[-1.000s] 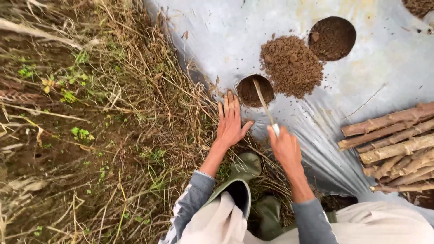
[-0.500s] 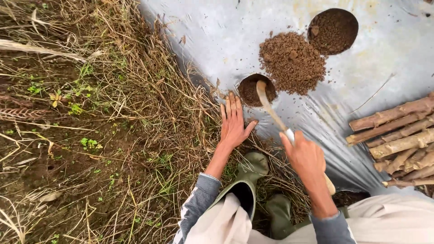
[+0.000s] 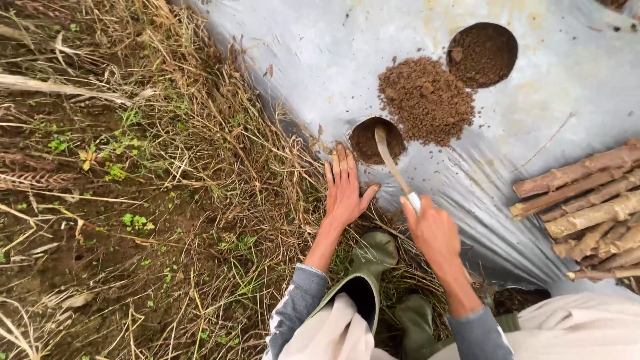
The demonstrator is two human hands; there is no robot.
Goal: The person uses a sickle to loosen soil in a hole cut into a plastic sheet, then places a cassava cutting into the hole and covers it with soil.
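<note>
Silver plastic sheet (image 3: 320, 60) covers a planting bed where a crouching person works a narrow trowel (image 3: 390, 160) into a round hole (image 3: 373, 139) cut through it. The right hand (image 3: 433, 233) is closed around the trowel's handle, fingers wrapped tight, with the pale blade running up and away from the grip so its tip sits in the loose soil of the hole. The left hand (image 3: 345, 190) lies flat and open just across from the grip, fingers spread on the sheet's edge and the dry grass (image 3: 220, 167), holding nothing. Beyond the blade's tip a soil pile (image 3: 427, 100) rests on the sheet, and past that a second hole (image 3: 483, 55). Out to the far side of the gripping hand lie stacked sticks (image 3: 587, 207); below both wrists, green boots (image 3: 373, 257). The trowel looks stiff and light, likely metal, and slippery only where soil clings; the handle, well back from the blade, seems the sound place to hold it. The soil looks dry, crumbly and apt to spill.
</note>
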